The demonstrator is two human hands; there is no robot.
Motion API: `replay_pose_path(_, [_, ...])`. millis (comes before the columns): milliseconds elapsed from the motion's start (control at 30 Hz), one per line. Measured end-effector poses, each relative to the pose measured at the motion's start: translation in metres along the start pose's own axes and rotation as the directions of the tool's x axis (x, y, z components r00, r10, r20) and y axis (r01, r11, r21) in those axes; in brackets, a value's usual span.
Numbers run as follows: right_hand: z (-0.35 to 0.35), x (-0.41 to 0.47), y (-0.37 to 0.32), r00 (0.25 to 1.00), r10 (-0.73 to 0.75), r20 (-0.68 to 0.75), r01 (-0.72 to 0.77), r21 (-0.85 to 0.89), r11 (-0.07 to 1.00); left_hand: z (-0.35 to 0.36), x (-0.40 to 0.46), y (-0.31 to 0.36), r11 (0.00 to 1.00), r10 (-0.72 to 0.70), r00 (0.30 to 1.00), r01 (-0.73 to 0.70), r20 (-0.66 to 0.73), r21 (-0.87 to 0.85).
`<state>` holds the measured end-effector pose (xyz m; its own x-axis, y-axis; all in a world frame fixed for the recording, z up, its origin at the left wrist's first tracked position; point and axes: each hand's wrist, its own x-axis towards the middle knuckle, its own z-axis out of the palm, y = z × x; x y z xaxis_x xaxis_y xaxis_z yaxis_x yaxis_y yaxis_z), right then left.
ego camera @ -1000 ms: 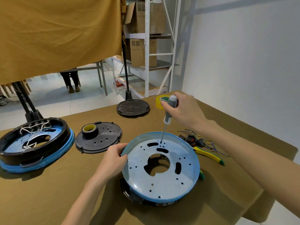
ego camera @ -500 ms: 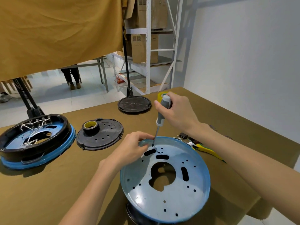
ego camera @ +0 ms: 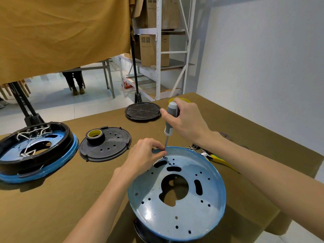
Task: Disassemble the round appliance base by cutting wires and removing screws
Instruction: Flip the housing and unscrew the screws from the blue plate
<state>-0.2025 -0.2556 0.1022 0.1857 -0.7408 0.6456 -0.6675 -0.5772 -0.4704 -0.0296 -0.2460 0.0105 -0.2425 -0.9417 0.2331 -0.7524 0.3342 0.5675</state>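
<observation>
The right hand (ego camera: 187,122) grips the screwdriver (ego camera: 170,120) upright on a screw while left hand (ego camera: 145,157) fingers pinch at its tip, steadying the round base (ego camera: 177,213).

Right hand (ego camera: 188,122) fisted in a grip; left hand (ego camera: 143,157) pinching.

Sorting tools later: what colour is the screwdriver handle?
Grey with a white band, gripped in the right hand; screwdriver, head view.
</observation>
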Motion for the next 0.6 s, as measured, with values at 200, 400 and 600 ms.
replay_pose_path(200, [0.0001,0.0010,0.0000,1.000,-0.017,0.013,0.018,-0.024,1.000,0.0023,0.0027,0.0008,0.999,-0.018,1.000,0.019,-0.007,0.041])
replay_pose_path(400, [-0.0026,0.0021,-0.0010,1.000,0.002,0.007,-0.002,-0.022,1.000,0.0033,0.0032,-0.0010,0.999,-0.015,1.000,0.015,-0.002,0.033])
replay_pose_path(600, [-0.0037,0.0012,-0.0015,1.000,0.012,0.014,-0.012,-0.018,1.000,0.0052,0.0041,-0.0008,0.998,-0.015,1.000,0.015,-0.009,0.061])
